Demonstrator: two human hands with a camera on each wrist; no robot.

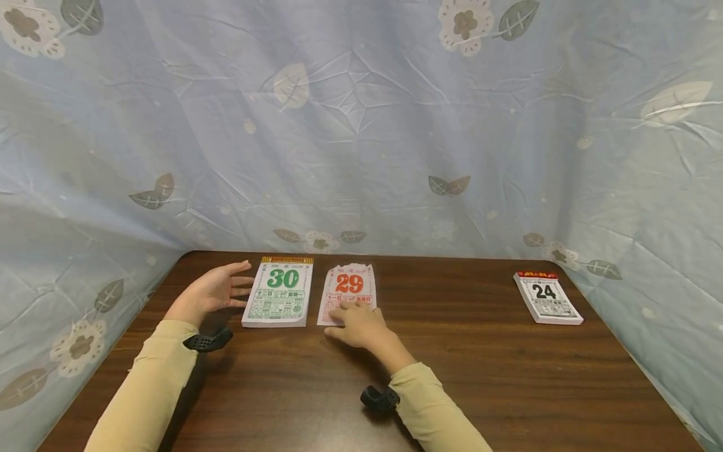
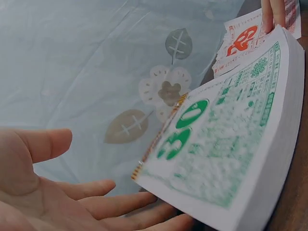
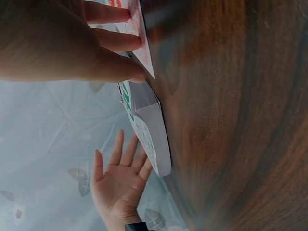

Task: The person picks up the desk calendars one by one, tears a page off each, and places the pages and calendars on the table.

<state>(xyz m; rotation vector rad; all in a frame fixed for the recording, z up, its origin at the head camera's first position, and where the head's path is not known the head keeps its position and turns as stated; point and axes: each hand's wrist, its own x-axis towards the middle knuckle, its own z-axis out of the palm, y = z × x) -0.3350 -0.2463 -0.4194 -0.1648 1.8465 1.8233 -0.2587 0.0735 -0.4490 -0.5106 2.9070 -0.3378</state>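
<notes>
A thick tear-off calendar (image 1: pixel 277 295) showing a green 30 lies on the wooden table, left of centre. My left hand (image 1: pixel 213 290) is at its left edge, fingers spread and palm turned toward it; the left wrist view shows the fingertips right at the calendar's side. Just right of that block lies a loose calendar page (image 1: pixel 349 285) with a red 29 and a ragged top edge. My right hand (image 1: pixel 357 323) rests on the page's lower part with its fingers extended, hiding the print there. In the right wrist view those fingertips (image 3: pixel 132 43) touch the sheet.
A smaller calendar block (image 1: pixel 546 298) with a black 24 and a red top strip lies toward the table's right side. Behind the brown table (image 1: pixel 452 351) hangs a pale blue curtain (image 1: pixel 361 138) with leaf and flower prints, which also runs along both sides.
</notes>
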